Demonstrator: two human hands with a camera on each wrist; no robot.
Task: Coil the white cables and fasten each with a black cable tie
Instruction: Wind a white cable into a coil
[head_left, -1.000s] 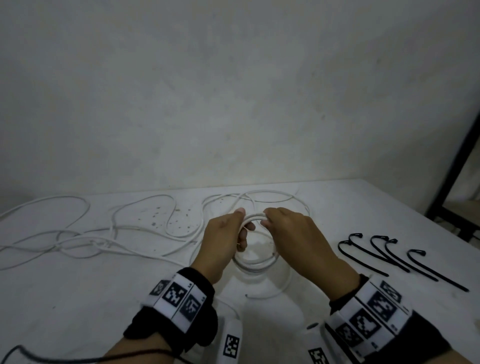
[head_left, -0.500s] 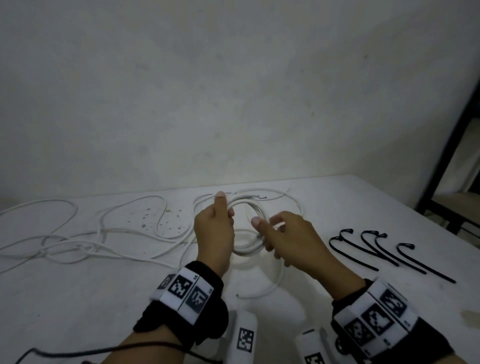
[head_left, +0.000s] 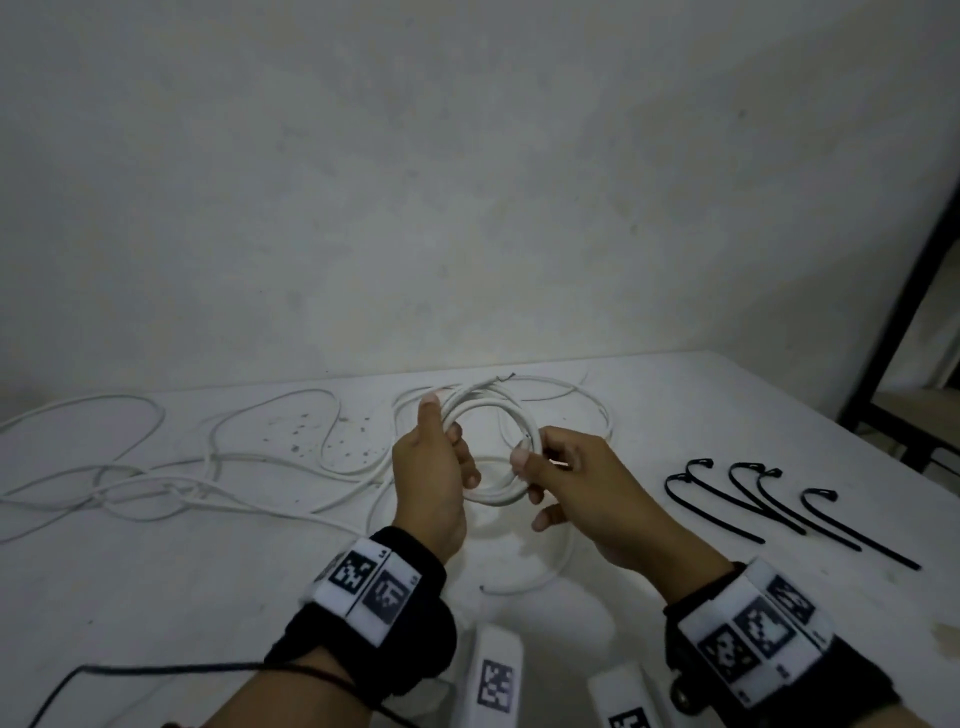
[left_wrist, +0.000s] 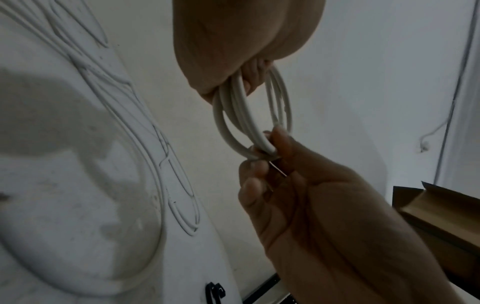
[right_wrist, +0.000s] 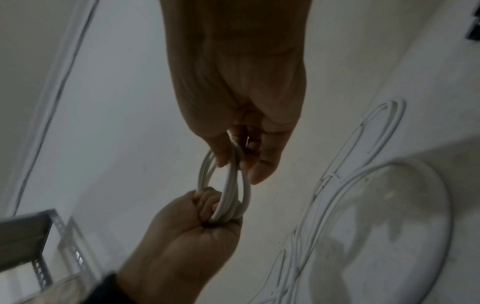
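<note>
Both hands pinch the white coil (head_left: 485, 447): left hand (head_left: 431, 483), right hand (head_left: 582, 488); only the head view shows black ties (head_left: 769, 506) right of the grip, loose cables (head_left: 182, 467) left.

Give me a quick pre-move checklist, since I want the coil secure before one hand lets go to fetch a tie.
1. Left hand grips the white coil on its left side: ok.
2. Right hand pinches the coil's right side: ok.
3. Loops gathered into one bundle: ok in the head view; the wrist views show the strands slightly spread.
4. Cable end tucked in: not ok, one end sticks out at the coil's top; a loose tail lies on the table.
5. Black cable ties lie loose on the table at the right, on the right hand's side: ok.
6. Coil free of the other white cables: cannot tell.
</note>
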